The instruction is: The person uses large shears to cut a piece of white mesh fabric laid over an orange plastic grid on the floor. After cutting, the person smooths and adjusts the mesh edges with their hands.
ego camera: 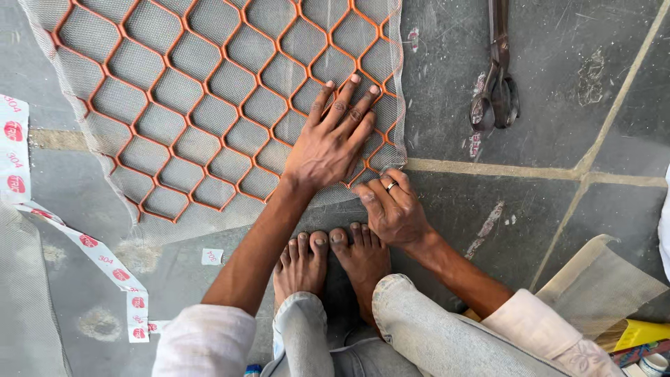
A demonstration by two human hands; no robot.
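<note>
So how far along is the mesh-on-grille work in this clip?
Done: fine grey mesh already lies spread over the orange grille. In hand: the left hand presses flat on the mesh while the right hand pinches the mesh at the grille's lower right corner. Left: loose mesh overhangs the lower edge, and the metal shears lie untouched on the stone floor.

Pale rolled sleeves, light-grey jeans, bare feet, and seemingly a silver ring (pixel 391 186) on the right hand (pixel 394 213).

Head cam, straight down, close-up.
</note>
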